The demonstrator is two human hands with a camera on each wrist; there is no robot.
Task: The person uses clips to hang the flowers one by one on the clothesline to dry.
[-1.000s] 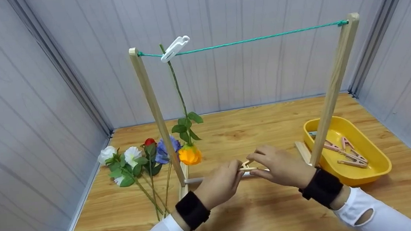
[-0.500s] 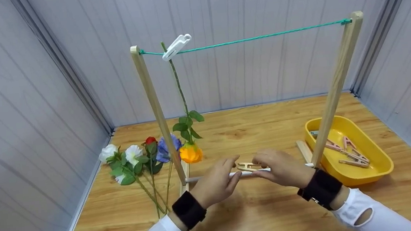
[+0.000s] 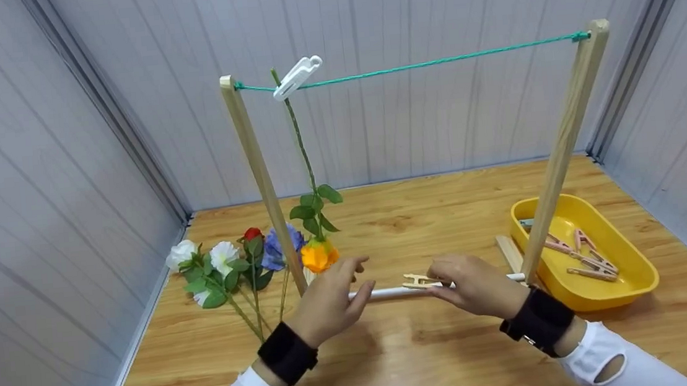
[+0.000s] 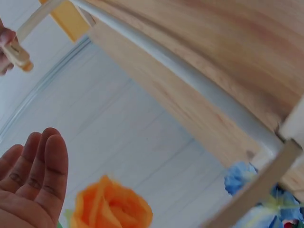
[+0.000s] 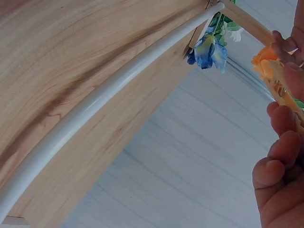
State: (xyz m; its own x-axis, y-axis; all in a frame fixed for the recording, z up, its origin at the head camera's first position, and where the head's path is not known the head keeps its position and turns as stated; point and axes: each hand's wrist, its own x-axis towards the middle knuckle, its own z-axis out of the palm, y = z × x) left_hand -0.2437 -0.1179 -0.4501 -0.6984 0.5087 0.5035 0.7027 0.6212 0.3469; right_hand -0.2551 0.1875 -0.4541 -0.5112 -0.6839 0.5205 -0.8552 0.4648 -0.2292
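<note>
Above the wooden worktop [image 3: 431, 347], the right hand [image 3: 479, 284] pinches a small wooden clothespin [image 3: 418, 281] in its fingers [image 5: 280, 156]; the left hand [image 3: 327, 303] hovers beside the hanging orange flower [image 3: 318, 255], fingers [image 4: 50, 161] relaxed, holding nothing.

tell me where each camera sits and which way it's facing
Head: worn on the head, looks forward and down at the wooden rack; left hand, right hand and sleeves show.
Left wrist: faces the orange flower; fingertips show.
Right wrist: faces the clothespin in the fingers.
All three share the white rod.
</note>
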